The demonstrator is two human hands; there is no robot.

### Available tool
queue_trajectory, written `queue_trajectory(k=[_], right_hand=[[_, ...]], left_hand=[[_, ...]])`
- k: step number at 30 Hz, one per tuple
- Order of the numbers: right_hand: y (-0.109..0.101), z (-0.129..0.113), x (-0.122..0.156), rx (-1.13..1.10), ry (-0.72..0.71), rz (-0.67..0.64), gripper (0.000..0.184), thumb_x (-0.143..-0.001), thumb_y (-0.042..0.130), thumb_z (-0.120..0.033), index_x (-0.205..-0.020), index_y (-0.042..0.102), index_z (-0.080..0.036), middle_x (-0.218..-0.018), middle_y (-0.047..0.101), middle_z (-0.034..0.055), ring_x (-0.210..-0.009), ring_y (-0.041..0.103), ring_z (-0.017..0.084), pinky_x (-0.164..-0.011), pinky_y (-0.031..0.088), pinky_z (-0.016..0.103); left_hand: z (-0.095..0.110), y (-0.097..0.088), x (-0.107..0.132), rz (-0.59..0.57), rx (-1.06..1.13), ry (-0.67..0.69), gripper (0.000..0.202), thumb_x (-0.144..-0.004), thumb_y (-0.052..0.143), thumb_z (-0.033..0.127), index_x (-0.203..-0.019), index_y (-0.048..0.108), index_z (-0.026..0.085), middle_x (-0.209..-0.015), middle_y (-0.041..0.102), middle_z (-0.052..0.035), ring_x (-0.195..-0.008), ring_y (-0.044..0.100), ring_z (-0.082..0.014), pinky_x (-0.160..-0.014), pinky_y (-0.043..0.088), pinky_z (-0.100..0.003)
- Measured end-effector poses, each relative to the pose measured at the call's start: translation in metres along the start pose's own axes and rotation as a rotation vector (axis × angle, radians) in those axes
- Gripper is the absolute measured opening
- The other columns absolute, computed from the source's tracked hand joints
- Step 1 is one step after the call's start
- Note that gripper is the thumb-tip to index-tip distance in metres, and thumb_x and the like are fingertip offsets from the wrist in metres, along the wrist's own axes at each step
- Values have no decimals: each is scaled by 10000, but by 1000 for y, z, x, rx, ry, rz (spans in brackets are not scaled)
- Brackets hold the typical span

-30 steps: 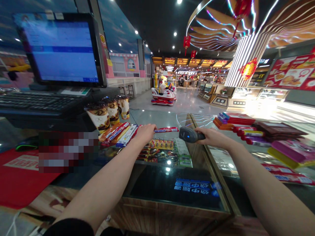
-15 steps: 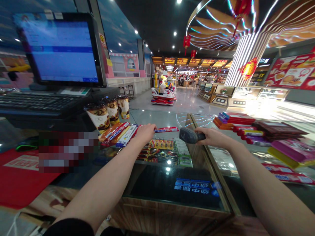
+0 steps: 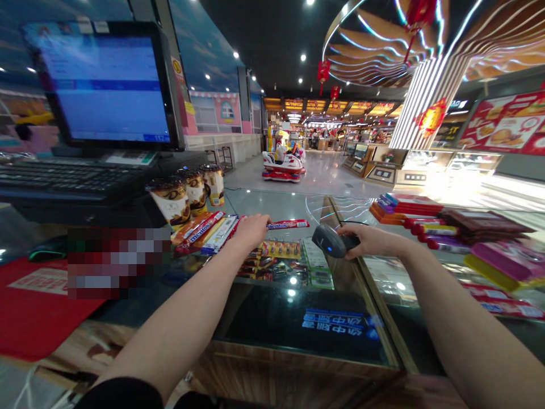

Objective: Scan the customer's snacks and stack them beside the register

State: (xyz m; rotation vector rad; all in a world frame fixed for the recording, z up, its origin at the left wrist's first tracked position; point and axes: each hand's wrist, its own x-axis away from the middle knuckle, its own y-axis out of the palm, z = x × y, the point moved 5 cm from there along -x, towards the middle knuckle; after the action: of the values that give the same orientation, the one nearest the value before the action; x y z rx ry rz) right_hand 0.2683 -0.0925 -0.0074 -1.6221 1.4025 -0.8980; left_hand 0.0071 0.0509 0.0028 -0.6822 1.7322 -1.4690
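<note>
My left hand (image 3: 254, 229) is closed on one end of a red Mentos roll (image 3: 288, 225) that lies on the glass counter (image 3: 298, 318). Beside it my right hand (image 3: 370, 240) grips a dark handheld barcode scanner (image 3: 332, 241), its head tilted down and left toward the counter, a small blue light showing on top. Several more Mentos rolls (image 3: 204, 233) lie fanned out just left of my left hand.
A till screen (image 3: 106, 85) and keyboard (image 3: 63, 177) stand at the left, with three brown dessert cups (image 3: 187, 196) in front. Stacked chocolate bars and candy packs (image 3: 447, 233) cover the right counter. A red mat (image 3: 34, 307) lies at near left. A shopping-hall floor stretches beyond.
My right hand has tipped the scanner's head downward and lowered it slightly toward the glass. My left hand has stayed on the Mentos roll.
</note>
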Motion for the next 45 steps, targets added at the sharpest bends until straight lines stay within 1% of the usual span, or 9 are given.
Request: queue_trajectory(k=[6,11,17,20,25,28,31,38,45], right_hand=[[-7,-9,8,-84,-35,-34,631,-662,719,-292,-1280,599,-251,-1075,708,49,-949,647,269,-855,495,386],[-13,-7,8,-242,-34,-10,564,-808,560,-274,-1370,524,-271,-1294,625,39,-1140,598,248,-994,453,420],[-18,3,-10,-180,16,257,407,-911,445,-296,-1278,608,-233,-1231,661,66,-1147,593,257,-1031,413,474],[-19,-13,-14,-192,10,333,404,-946,403,-356,-1257,614,-208,-1174,686,75,-1129,601,247,-1015,425,443],[-21,-49,-18,-180,-2,303,437,-975,334,-435,-1150,658,-201,-1077,715,76,-986,655,239,-846,511,372],[-26,-64,-21,-89,-41,342,407,-976,345,-403,-1101,676,-201,-1100,708,64,-1015,644,229,-907,477,361],[-27,-82,-23,7,-70,367,369,-955,403,-346,-1195,647,-208,-1215,669,69,-1108,610,231,-980,433,363],[1,-138,-35,95,-95,267,407,-930,398,-226,-1278,607,-208,-1268,645,62,-1175,586,239,-1005,419,345],[49,-134,-75,46,94,195,417,-910,385,-185,-1293,537,-122,-1201,654,179,-1147,596,303,-938,431,382]], left_hand=[[2,-5,3,-1,2,5,315,-875,454,229,-1130,638,234,-1148,672,-78,-1055,627,-233,-928,456,-349],[-1,-8,5,-44,15,14,328,-823,471,224,-1090,660,231,-1103,694,-78,-1007,642,-235,-874,484,-336],[-4,-9,7,-119,40,-1,304,-793,497,237,-1034,683,230,-1086,698,-85,-980,650,-231,-825,499,-313],[-6,-9,9,-163,33,-2,288,-790,516,244,-1025,681,229,-1072,703,-85,-981,652,-223,-824,499,-299],[-15,-10,13,-256,44,-6,288,-786,536,240,-1044,665,226,-1084,708,-83,-983,658,-224,-821,505,-302],[-21,-13,17,-266,19,-16,287,-780,546,238,-1041,663,245,-1110,704,-72,-1012,654,-228,-839,503,-309],[-23,-19,25,-260,-22,-31,280,-775,549,235,-1030,664,256,-1119,702,-65,-1050,641,-229,-873,488,-320],[-16,-26,54,-234,18,-28,275,-806,528,275,-1045,658,243,-1116,694,-90,-1045,639,-252,-861,487,-359],[-15,-29,75,-196,60,-54,278,-838,508,277,-1078,632,215,-1151,669,-113,-1058,628,-244,-864,492,-351]])
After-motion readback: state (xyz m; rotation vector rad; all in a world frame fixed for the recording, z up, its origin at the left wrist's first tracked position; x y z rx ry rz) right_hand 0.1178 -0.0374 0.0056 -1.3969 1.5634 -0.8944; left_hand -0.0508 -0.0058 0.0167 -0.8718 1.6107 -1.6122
